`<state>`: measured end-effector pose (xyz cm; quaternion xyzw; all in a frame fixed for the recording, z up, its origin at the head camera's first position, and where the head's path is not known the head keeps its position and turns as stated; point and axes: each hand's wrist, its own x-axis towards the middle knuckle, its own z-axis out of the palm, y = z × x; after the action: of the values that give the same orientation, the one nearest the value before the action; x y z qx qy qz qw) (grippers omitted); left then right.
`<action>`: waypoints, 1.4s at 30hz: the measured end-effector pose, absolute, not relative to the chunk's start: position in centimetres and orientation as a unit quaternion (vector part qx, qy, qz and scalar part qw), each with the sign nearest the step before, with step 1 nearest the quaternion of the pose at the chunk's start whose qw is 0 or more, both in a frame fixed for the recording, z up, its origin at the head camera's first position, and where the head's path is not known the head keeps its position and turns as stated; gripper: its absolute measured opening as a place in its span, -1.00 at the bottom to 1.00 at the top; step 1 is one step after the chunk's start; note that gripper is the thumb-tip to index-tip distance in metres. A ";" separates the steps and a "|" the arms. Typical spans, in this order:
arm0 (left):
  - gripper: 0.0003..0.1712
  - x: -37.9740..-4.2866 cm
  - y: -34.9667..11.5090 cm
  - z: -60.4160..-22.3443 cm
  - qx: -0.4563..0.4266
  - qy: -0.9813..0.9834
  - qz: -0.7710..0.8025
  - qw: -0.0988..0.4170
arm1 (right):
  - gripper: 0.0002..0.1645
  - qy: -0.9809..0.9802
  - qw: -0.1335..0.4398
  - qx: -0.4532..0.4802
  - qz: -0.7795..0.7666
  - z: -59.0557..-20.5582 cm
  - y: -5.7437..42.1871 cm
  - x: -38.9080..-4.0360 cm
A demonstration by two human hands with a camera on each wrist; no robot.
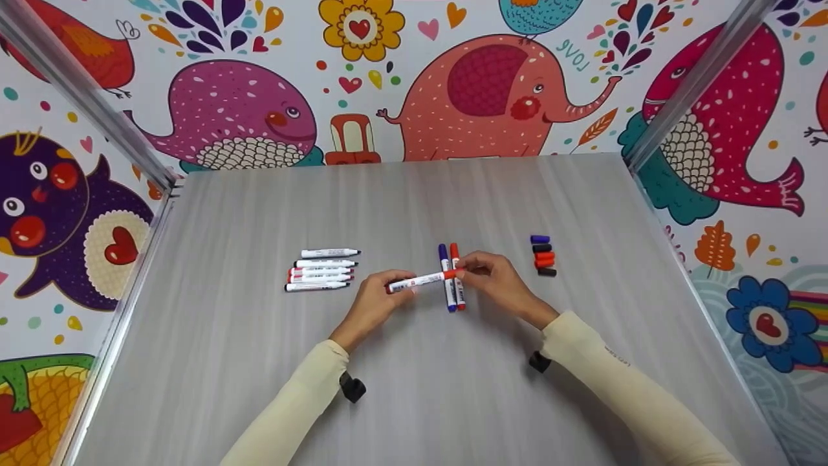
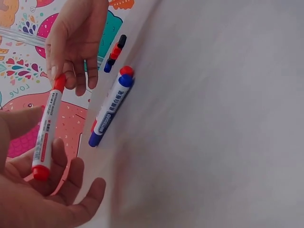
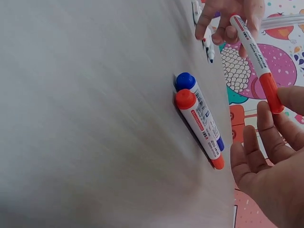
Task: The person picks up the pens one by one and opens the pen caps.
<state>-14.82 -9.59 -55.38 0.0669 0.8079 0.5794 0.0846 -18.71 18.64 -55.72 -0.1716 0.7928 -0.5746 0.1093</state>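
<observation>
A marker [image 1: 417, 283] is being held aloft between both hands, its red cap [image 1: 452, 274] in place. Its tail end is being pinched by the left hand [image 1: 377, 299], while the cap is being grasped between thumb and fingers of the right hand [image 1: 501, 281]; whether it is being pressed on or pulled off cannot be told. Below, a blue marker [image 1: 447, 265] and a red marker [image 1: 460, 296] are being seen side by side, capped. Three are thus being judged capped, with five left uncapped: bare markers [image 1: 320, 285] are being shown at the left of the table [image 1: 414, 388], five loose caps [image 1: 543, 257] at the right.
</observation>
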 end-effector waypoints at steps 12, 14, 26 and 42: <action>-0.88 -14.4 -9.2 -54.7 0.073 0.815 0.571 0.071 | -0.82 0.807 0.116 -0.195 -0.545 -55.5 18.9 -17.2; -0.88 -14.2 -9.1 -54.8 0.078 0.816 0.570 0.059 | -0.82 0.809 0.122 -0.195 -0.541 -55.6 18.9 -17.1; -0.84 -13.4 -8.8 -54.5 0.136 0.842 0.521 -0.027 | -0.77 0.799 0.160 -0.246 -0.524 -54.9 18.5 -17.1; -0.84 -12.3 -8.5 -55.0 0.170 0.851 0.491 -0.073 | -0.83 0.796 0.168 -0.254 -0.523 -54.1 18.3 -16.5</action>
<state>-12.32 -8.48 -55.01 0.1698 0.8515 0.4907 -0.0733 -16.53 18.28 -54.13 -0.2542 0.7961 -0.5229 0.1680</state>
